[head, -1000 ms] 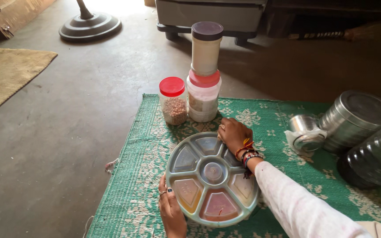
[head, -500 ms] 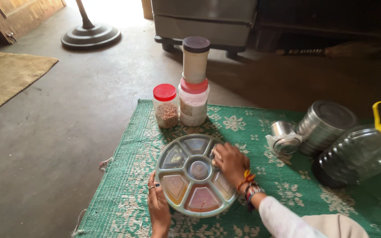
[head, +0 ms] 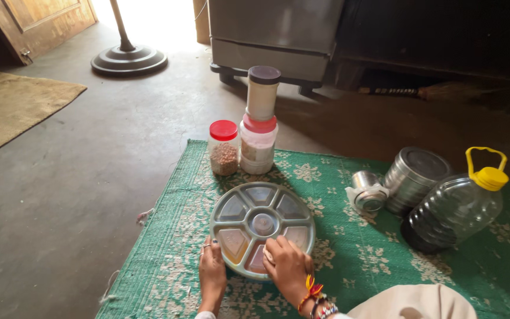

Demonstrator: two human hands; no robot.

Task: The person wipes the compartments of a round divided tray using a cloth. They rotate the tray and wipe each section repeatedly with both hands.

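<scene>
1. Centrally, a round compartmented spice box (head: pixel 262 226) with a clear lid lies flat on a green woven mat (head: pixel 385 254); both hands rest at its near rim.
2. Left hand (head: pixel 212 273): fingers (head: pixel 208 247) curl against the near-left edge of the box, bracing it rather than closing around it.
3. Right hand (head: pixel 287 267): palm down on the lid at the near side, fingers (head: pixel 274 251) bent over the reddish compartment; whether they pinch anything cannot be told.
4. Beyond the fingertips, past the far rim of the box, a red-lidded jar (head: pixel 224 147) of brown grains stands upright just beside a stack of two pale jars (head: pixel 260 121).
5. Further right of the right hand's fingers, well apart, lie a small steel container (head: pixel 368 191), a larger steel canister (head: pixel 414 171) on its side, and a clear plastic jug (head: pixel 453 208) with a yellow cap.
6. Far beyond, on the bare floor, stands a round pedestal base (head: pixel 128 59).
</scene>
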